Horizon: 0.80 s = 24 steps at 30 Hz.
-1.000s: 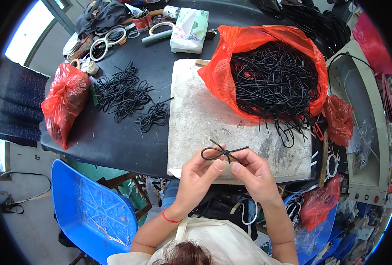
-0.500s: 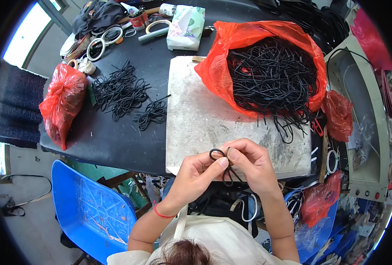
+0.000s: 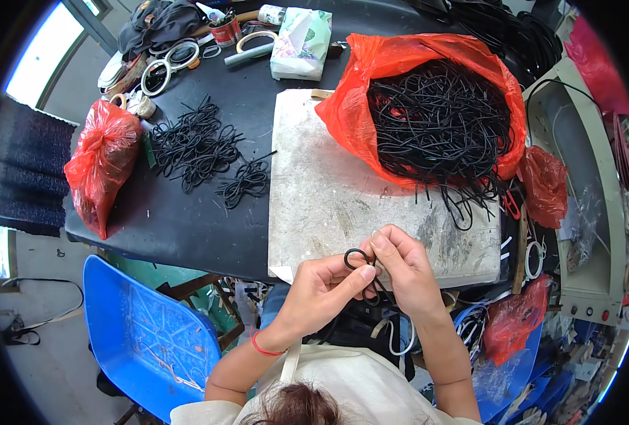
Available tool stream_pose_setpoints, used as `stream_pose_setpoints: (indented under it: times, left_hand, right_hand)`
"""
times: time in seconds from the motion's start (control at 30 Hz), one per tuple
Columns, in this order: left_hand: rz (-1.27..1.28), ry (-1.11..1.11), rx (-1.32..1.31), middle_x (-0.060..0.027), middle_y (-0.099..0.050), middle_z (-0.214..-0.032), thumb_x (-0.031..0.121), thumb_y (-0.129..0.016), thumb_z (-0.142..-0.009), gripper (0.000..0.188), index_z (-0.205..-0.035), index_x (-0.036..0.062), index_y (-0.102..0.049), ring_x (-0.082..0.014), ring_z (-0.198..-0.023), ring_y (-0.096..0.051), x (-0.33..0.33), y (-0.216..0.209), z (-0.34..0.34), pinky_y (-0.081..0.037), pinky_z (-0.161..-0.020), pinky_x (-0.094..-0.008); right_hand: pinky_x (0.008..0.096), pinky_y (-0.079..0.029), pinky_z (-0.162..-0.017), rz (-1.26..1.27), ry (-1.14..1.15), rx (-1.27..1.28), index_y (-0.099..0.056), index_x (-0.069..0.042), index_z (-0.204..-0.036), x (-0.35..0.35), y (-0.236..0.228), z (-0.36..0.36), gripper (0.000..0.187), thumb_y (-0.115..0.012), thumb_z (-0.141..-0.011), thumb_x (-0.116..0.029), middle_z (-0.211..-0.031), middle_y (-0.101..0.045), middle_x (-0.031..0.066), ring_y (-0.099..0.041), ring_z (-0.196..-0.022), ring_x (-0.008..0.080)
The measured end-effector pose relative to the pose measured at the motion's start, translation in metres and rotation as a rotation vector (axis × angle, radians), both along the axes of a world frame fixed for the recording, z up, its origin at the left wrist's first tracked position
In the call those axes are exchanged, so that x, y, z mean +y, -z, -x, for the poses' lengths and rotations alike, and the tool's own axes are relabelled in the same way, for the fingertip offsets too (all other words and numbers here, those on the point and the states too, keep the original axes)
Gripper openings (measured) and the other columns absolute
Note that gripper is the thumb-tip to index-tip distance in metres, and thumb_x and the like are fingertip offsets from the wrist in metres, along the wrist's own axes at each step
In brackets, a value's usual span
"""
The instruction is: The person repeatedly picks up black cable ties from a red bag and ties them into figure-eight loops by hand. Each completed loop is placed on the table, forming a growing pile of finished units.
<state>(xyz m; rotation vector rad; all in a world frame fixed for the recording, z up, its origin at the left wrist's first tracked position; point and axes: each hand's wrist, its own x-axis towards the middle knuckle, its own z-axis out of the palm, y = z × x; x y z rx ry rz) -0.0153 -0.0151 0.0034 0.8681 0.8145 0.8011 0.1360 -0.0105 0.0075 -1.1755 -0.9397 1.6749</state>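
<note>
A thin black cord [image 3: 355, 251], bent into loops, is pinched between my two hands at the front edge of the pale board [image 3: 314, 205]. My left hand [image 3: 326, 287] closes on it with the thumb over the fingers. The thumb and fingertips of my right hand [image 3: 408, 269] press together on the cord just above. One loop stands up over the left thumb, and more cord hangs below. Beyond the hands, a red plastic bag [image 3: 353, 99] lies open, full of loose black cords [image 3: 442, 120]. Left of the board lie bundles of looped black cord [image 3: 201, 145].
A tied red bag [image 3: 102, 163] rests at the table's left, with tape rolls [image 3: 156, 76] behind. A tissue pack [image 3: 302, 44] stands at the back. A blue plastic chair [image 3: 148, 333] is lower left; a beige metal cabinet [image 3: 576, 212] is at the right.
Both hands have come slightly lower and nearer to me. The right fingertips have shifted, and the cord's upper loop looks rounder. The bundles and bags have stayed put.
</note>
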Motion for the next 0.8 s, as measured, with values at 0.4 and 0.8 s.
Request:
stream_pose_setpoints:
  times: [0.4, 0.8]
  left_hand:
    - [0.124, -0.475, -0.267, -0.0094, -0.062, -0.092, 0.010, -0.054, -0.089, 0.015, -0.098, -0.0003, -0.057, -0.0188, -0.085, -0.064, 0.010, 0.004, -0.006, -0.054, -0.073, -0.0292]
    - [0.031, -0.206, -0.012, -0.0063, -0.062, -0.078, 0.013, -0.062, -0.085, 0.019, -0.094, -0.0032, -0.060, -0.0103, -0.069, -0.059, 0.006, 0.003, -0.001, -0.050, -0.064, -0.0234]
  right_hand:
    - [0.0230, -0.042, -0.075, -0.163, 0.011, -0.165, -0.054, 0.001, -0.109, -0.012, 0.002, -0.012, 0.029, -0.046, -0.095, -0.023, -0.097, -0.058, 0.0053, -0.054, -0.086, 0.0088]
    - [0.0183, -0.040, -0.061, -0.084, 0.115, -0.099, -0.061, 0.001, -0.088, -0.002, -0.003, -0.006, 0.010, -0.060, -0.086, -0.010, -0.077, -0.059, -0.0010, -0.049, -0.068, 0.0032]
